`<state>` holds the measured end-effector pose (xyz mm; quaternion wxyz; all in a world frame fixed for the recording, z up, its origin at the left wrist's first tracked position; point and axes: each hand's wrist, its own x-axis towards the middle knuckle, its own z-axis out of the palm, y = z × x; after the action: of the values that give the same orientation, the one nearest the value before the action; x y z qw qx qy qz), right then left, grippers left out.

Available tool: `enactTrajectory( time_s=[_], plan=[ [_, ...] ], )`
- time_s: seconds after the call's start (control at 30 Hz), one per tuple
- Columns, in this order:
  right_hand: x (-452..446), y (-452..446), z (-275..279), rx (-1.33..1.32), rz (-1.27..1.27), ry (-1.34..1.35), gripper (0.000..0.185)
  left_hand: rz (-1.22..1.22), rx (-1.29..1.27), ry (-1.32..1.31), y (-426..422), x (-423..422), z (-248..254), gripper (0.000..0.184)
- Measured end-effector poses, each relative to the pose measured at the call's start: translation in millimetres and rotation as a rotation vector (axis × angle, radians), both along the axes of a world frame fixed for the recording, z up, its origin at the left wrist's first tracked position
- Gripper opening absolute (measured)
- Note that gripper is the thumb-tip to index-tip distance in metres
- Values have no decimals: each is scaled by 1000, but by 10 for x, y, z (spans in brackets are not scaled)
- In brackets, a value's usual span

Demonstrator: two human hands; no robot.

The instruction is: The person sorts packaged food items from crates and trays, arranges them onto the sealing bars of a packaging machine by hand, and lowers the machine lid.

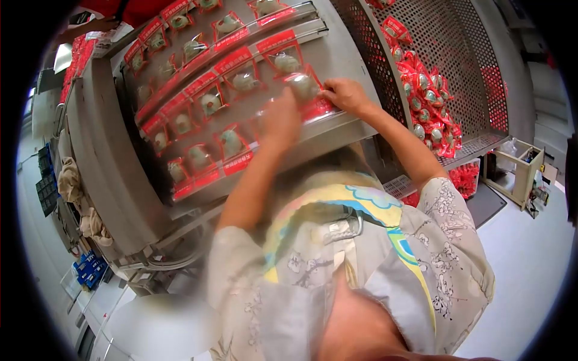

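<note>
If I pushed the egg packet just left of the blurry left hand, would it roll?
Probably not far: the pale egg looks round, but the packet's flat red strip should act like a brake. It might slide instead, because the clear film looks shiny. Lifted by that thin-looking strip, it would probably flop.

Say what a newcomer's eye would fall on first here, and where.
Probably the rows of red packets on the metal surface, showing pale rounded items. Then the blurred left hand and the right hand near their right end. Farther right, similar packets heap in a perforated metal bin.
</note>
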<state>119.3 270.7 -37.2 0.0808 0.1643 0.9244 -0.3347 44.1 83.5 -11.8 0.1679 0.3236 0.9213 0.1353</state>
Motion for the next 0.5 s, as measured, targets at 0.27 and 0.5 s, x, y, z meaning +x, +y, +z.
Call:
enactTrajectory(
  time_s=[0.27,0.5],
  plan=[
    [-26,298,-109,-533,214,-201,26,-42,-26,-197,2,-56,116,61],
    [-54,339,10,-529,292,-254,24,35,-18,-392,-48,-88,177,68]
  ],
)
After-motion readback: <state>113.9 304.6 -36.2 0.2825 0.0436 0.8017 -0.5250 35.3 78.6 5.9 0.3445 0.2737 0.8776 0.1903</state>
